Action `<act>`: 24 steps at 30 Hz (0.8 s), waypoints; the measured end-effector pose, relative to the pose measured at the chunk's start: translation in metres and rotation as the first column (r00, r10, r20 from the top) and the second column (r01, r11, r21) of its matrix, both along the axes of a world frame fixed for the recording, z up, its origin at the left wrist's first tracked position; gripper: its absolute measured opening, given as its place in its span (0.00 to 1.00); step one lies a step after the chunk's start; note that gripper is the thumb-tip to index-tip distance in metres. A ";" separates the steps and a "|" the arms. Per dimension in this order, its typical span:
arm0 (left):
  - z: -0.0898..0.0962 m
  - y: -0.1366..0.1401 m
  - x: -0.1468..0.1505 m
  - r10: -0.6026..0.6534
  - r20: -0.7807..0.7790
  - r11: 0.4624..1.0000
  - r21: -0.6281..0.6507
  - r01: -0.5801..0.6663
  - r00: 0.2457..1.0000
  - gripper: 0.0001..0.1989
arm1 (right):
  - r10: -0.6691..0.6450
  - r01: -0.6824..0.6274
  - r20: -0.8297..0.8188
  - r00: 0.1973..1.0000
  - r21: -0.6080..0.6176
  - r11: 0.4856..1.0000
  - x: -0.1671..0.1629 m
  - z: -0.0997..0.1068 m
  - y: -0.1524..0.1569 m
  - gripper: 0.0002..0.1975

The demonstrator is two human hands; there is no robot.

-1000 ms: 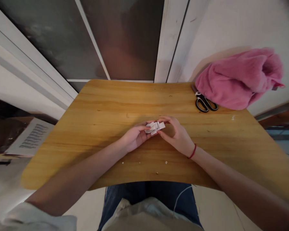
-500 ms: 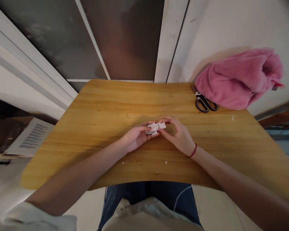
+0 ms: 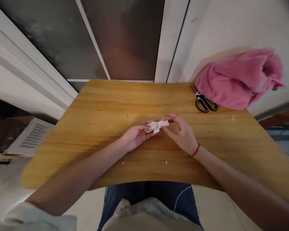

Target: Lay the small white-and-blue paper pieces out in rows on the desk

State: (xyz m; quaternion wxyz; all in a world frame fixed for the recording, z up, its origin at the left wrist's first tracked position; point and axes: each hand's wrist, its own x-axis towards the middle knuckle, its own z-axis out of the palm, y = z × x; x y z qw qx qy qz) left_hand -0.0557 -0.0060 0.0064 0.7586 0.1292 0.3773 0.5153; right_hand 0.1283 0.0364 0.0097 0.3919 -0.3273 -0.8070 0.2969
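Note:
Small white paper pieces (image 3: 151,127), loosely stacked at different angles, lie in my left hand (image 3: 134,137), with its thumb pressed on top and its fingers underneath. From the stack, a paper strip (image 3: 164,123) sticks out to the right. My right hand (image 3: 183,134), a red band around its wrist, has the strip between its thumb and fingers, the thumb tip at the near edge. Both hands are just above the middle of the wooden table (image 3: 106,106).
Black-handled scissors (image 3: 204,102) lie at the back right, their blades partly under a pink plush bundle (image 3: 238,78). Tiny white scraps (image 3: 166,162) dot the table near its front edge. A cardboard box (image 3: 29,136) stands left of the table.
My right hand has shifted slightly to the right, and the paper strip now reaches farther out of the stack. My left hand has stayed almost still.

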 end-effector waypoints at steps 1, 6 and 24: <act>0.000 0.000 0.000 0.002 -0.002 1.000 -0.004 -0.002 1.000 0.16 | -0.001 0.001 -0.004 1.000 0.003 1.000 0.000 0.000 0.000 0.17; 0.001 0.001 -0.001 0.019 -0.005 0.999 -0.026 -0.019 1.000 0.15 | -0.012 0.013 -0.031 0.999 0.034 0.999 0.002 0.001 0.002 0.17; -0.001 0.003 -0.002 0.050 0.030 0.999 -0.020 -0.050 0.998 0.17 | -0.057 0.061 -0.082 0.995 0.050 0.997 0.006 0.007 0.006 0.16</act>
